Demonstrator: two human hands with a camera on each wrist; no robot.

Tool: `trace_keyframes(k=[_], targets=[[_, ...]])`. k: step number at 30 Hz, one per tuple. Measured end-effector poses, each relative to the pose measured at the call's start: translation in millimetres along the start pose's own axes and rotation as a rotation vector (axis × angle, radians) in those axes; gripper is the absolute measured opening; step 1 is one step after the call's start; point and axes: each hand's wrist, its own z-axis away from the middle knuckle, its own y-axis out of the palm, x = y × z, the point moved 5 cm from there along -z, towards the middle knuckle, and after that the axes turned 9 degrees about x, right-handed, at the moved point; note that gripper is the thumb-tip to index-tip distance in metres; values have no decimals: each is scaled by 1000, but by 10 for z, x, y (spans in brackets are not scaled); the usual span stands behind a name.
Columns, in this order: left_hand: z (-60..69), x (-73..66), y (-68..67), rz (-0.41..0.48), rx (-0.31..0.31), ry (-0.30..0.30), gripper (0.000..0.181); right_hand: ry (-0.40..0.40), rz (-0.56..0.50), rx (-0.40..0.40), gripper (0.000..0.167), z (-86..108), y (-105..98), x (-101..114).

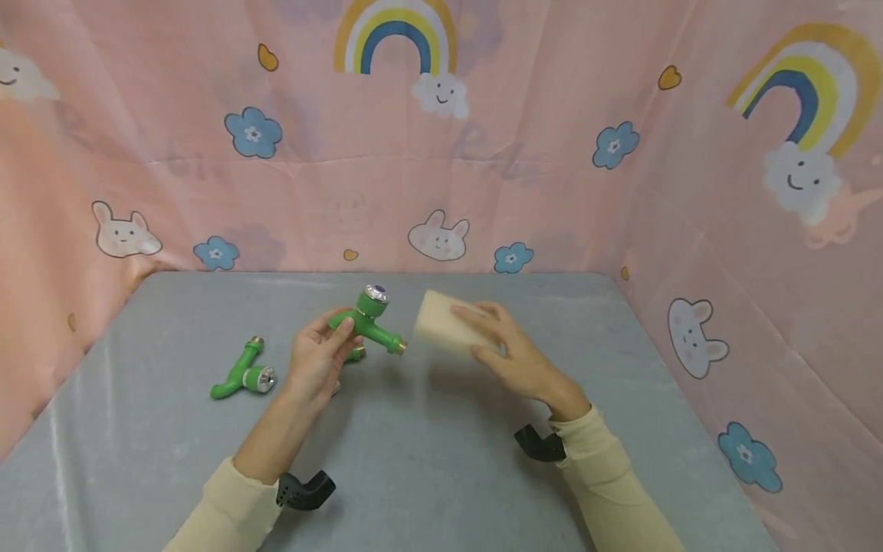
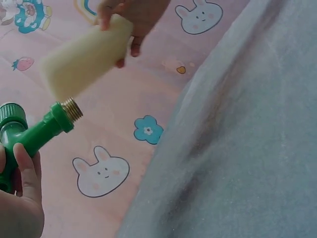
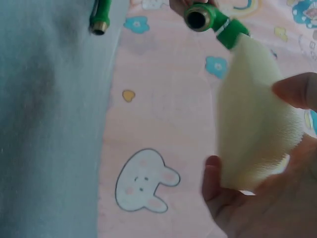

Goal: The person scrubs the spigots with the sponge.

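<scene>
My left hand (image 1: 317, 356) grips a green tap (image 1: 372, 326) by its spout end, above the table. The tap has a silver-topped knob (image 1: 375, 294) and a brass threaded end (image 2: 72, 109) that points toward the right. In my right hand (image 1: 513, 353) is a pale cream sponge (image 1: 448, 320), a rectangular block held between thumb and fingers. In the head view a small gap separates sponge and tap. The right wrist view shows the sponge (image 3: 257, 114) close up, slightly blurred, with the thumb on one face.
A second green tap (image 1: 241, 376) lies on the grey cloth-covered table (image 1: 441, 475) at the left. Another green tap (image 1: 356, 353) lies partly hidden behind my left hand. Pink printed curtains (image 1: 538, 192) stand along the back and sides.
</scene>
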Motion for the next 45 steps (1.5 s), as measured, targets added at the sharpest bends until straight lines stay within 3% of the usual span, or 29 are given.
trace_keyframes(k=[3,5,10,14,17,21,27,30,33,36,39,45], targets=[[-12,28,21,-55,3,16,12,-74,-1,-88,58,-23,-7,77],[-10,37,48,-151,16,39,8,-153,42,-158,58,-41,10,156],[30,25,168,-433,90,130,18,-321,264,-250,58,-80,159,332],[69,19,254,-540,151,174,19,-306,399,-242,60,-85,254,361],[85,14,270,-566,162,204,17,-250,414,-238,63,-61,236,323],[88,13,252,-566,141,211,17,-184,368,-222,63,-28,133,228],[70,11,241,-534,137,205,20,-129,144,-218,59,15,-40,133],[73,11,248,-508,164,199,20,-150,51,-194,59,2,-11,151],[80,18,246,-483,186,171,22,-163,12,-120,61,-32,107,186],[78,31,208,-403,173,114,25,-151,-2,-58,61,-57,216,202],[65,42,163,-287,149,59,26,-125,-11,-45,63,-62,244,178],[27,81,122,-106,134,-19,14,-123,-17,-96,64,-39,144,135]])
